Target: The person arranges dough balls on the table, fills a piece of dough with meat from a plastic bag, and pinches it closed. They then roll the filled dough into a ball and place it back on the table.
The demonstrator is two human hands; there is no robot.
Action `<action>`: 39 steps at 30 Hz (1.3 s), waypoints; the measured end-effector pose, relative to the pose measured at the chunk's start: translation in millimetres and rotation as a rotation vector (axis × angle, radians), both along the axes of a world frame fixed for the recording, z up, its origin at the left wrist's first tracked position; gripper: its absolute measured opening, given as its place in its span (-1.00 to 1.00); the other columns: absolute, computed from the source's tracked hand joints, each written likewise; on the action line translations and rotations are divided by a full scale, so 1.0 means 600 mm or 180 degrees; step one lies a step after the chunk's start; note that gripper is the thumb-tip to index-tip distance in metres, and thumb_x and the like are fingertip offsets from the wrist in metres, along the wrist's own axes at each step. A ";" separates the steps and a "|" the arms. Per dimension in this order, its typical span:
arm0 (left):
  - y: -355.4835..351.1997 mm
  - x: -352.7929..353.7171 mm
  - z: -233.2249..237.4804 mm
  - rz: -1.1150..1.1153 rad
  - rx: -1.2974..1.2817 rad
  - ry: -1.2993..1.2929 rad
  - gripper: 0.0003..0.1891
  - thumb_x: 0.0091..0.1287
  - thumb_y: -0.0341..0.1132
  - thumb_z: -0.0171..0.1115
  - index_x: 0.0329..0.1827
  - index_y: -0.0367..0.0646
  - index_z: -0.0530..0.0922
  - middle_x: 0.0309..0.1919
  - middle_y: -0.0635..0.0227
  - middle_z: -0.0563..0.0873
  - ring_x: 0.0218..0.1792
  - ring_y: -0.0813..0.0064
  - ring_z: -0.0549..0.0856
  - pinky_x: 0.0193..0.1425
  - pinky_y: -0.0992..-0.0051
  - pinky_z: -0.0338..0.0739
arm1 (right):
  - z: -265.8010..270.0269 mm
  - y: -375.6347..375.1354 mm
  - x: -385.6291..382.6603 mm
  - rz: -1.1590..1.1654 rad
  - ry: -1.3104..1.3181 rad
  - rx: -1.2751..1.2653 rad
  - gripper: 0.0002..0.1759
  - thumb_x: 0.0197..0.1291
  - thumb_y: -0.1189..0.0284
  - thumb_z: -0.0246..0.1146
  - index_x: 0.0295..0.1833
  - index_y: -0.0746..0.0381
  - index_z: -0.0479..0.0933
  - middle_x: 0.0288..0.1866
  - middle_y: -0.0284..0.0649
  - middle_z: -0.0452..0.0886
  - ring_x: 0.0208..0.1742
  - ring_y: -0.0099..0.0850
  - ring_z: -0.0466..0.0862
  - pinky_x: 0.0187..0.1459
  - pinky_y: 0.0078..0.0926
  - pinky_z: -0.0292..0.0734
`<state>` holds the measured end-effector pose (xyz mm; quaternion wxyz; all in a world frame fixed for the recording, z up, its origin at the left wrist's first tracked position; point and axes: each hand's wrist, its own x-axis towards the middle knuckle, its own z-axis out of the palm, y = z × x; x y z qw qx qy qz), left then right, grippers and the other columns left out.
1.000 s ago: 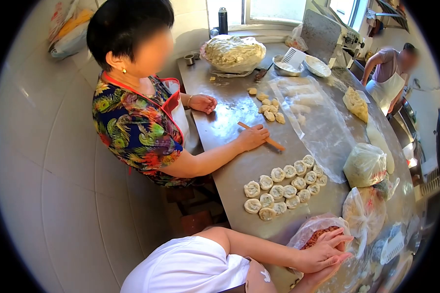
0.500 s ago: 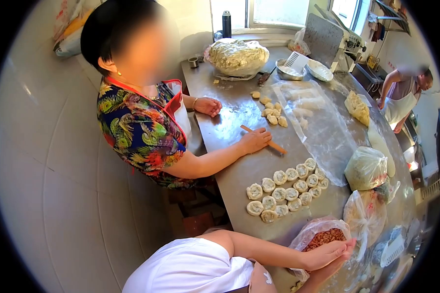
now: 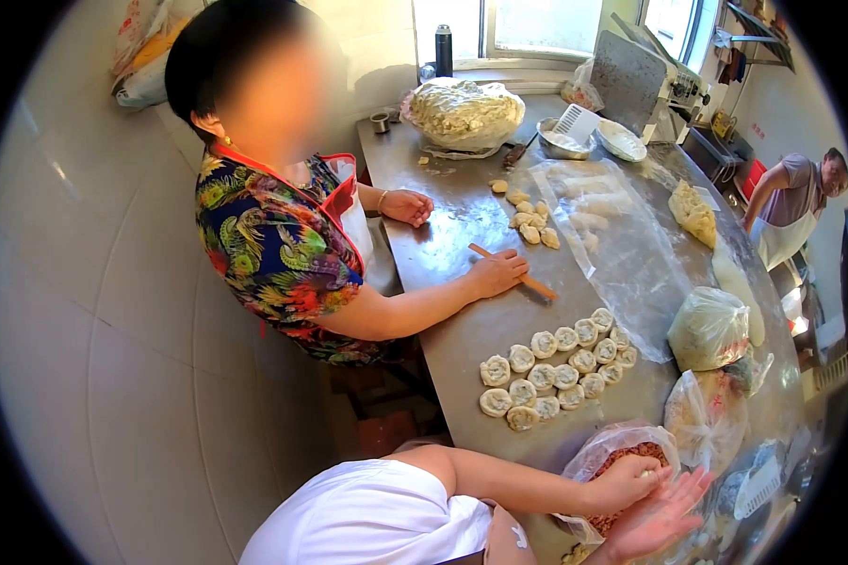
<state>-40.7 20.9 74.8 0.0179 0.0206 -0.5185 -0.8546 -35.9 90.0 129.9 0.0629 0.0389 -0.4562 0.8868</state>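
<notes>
My left hand [image 3: 620, 486] is curled closed over the near side of a plastic bag of reddish-brown crumbly filling [image 3: 652, 441]. A small pale bit shows at its fingers; I cannot make out what it is. Just below, my right hand [image 3: 658, 516] is open, palm up with fingers spread, and holds nothing. Rows of round, flattened dough pieces [image 3: 565, 376] with pressed centres lie beyond the bag. Across the table, a person in a flowered top rests one hand [image 3: 499, 273] on a thin wooden stick [image 3: 540, 287]; their other hand is at the table edge.
Small dough lumps [image 3: 530, 224] lie near a plastic sheet [image 3: 622, 254] covering dough rolls. A large wrapped dough mass [image 3: 464, 115] and metal bowls [image 3: 563, 143] stand farther back. Tied plastic bags [image 3: 709, 330] line the right side. Another person [image 3: 791, 202] bends at the far right.
My hands were pressed together beside the filling bag. Now they are apart: the left is curled and the right has opened with fingers spread. The person at far right has shifted.
</notes>
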 end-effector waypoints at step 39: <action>-0.057 0.011 -0.011 -0.0510 0.0731 0.1228 -0.24 0.43 0.12 0.19 0.55 -0.13 0.23 0.39 0.25 0.44 0.41 0.38 0.38 0.48 0.31 0.26 | -0.126 0.067 -0.007 0.1384 -0.0445 0.0876 -0.18 0.41 -0.20 0.01 0.53 0.16 0.17 0.44 -0.21 0.36 0.41 -0.29 0.44 0.37 -0.27 0.43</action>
